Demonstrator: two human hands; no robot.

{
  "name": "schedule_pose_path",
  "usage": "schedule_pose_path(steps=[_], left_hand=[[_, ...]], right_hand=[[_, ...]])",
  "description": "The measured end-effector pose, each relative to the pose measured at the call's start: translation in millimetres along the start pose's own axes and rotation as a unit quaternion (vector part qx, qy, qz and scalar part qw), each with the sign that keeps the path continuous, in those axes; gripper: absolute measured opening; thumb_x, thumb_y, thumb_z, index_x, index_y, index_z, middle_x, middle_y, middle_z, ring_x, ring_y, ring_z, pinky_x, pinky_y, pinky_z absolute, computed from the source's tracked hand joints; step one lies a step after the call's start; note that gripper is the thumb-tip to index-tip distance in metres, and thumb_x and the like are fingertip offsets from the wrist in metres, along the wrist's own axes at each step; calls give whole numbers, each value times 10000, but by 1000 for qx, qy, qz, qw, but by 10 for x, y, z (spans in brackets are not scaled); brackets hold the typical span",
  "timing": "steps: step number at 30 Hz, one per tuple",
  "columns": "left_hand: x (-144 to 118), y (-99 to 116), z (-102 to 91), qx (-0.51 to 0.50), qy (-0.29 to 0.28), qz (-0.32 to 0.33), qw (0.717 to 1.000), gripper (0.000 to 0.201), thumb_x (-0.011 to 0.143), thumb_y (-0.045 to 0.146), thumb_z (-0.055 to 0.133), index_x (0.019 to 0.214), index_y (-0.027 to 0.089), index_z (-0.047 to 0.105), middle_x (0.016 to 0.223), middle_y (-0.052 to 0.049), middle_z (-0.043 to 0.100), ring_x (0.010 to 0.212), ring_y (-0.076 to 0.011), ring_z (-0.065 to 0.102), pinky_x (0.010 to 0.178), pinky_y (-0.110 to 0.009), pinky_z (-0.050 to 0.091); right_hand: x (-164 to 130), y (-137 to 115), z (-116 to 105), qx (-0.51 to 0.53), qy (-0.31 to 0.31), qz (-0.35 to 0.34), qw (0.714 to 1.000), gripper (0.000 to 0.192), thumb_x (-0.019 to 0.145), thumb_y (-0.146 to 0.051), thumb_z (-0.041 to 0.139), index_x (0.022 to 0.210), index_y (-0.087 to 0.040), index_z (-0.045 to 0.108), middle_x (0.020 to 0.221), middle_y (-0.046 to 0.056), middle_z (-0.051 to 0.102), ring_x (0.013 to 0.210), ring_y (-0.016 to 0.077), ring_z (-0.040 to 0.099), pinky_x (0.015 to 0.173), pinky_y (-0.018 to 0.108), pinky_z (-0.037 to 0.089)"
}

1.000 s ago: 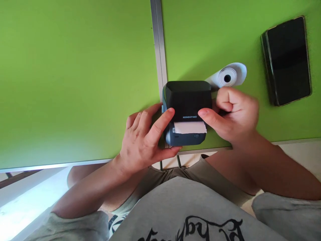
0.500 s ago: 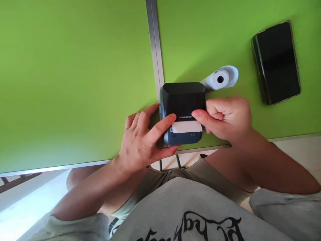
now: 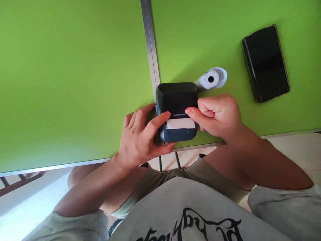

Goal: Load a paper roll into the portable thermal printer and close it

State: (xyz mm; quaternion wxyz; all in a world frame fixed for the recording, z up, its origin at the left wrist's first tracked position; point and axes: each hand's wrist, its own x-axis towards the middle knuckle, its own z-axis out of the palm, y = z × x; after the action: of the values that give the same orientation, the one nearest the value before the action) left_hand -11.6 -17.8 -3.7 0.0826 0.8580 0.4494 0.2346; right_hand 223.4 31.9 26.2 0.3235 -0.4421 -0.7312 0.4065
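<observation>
A small dark label printer [image 3: 178, 95] sits near the front edge of the green table, across the metal seam. Out of its front slot comes a short white paper strip [image 3: 181, 124]. My left hand [image 3: 137, 137] wraps the printer's left side, index fingertip on the black lid and thumb at the front lower edge. On the other side, my right hand [image 3: 220, 115] is curled against the printer, its thumb pressing the lid just above the strip. Its other fingers are folded and partly hidden at the printer's side.
Behind the printer to the right lies a partly unrolled white paper roll [image 3: 213, 82]. A dark phone-like device [image 3: 267, 63] rests farther right. A metal seam [image 3: 150, 43] divides the green tabletop [image 3: 75, 73], whose front edge runs close to my lap.
The printer, roll and dark device appear slightly farther left, along with the table seam, as the view shifts. Both hands keep the same hold on the printer.
</observation>
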Motion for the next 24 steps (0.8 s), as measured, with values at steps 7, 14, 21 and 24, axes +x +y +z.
schedule_pose_path(steps=[7, 14, 21, 24], left_hand=[[-27, -17, 8, 3, 2, 4, 1000, 700, 905, 651, 599, 1437, 237, 413, 1325, -213, 606, 1145, -329, 648, 873, -429, 470], [-10, 0, 10, -17, -2, -22, 1000, 960, 895, 757, 561, 1529, 79, 315, 1322, -211, 653, 1182, -312, 655, 947, -398, 463], [-26, -6, -25, 2, -16, -15, 1000, 947, 934, 760, 492, 1518, 23, 378, 1355, -241, 649, 1218, -323, 643, 1001, -405, 443], [-35, -6, -23, 6, -14, -12, 1000, 946, 952, 748, 468, 1569, 45, 326, 1359, -233, 653, 1219, -322, 643, 999, -405, 445]], right_hand=[[-36, 89, 28, -23, 27, 1, 999, 587, 921, -292, 666, 557, -150, 226, 434, -62, 307, 419, 9, 334, 463, 245, 185], [-45, 88, 24, -28, 31, -6, 999, 586, 924, -286, 672, 563, -146, 233, 434, -64, 303, 418, 4, 327, 471, 265, 174], [-28, 88, 13, -52, 28, -43, 997, 557, 924, -231, 668, 581, -145, 237, 418, -77, 318, 405, -3, 327, 455, 242, 185], [-24, 80, 13, -51, 25, -37, 998, 557, 926, -244, 659, 574, -149, 239, 414, -72, 325, 409, 8, 326, 462, 246, 196]])
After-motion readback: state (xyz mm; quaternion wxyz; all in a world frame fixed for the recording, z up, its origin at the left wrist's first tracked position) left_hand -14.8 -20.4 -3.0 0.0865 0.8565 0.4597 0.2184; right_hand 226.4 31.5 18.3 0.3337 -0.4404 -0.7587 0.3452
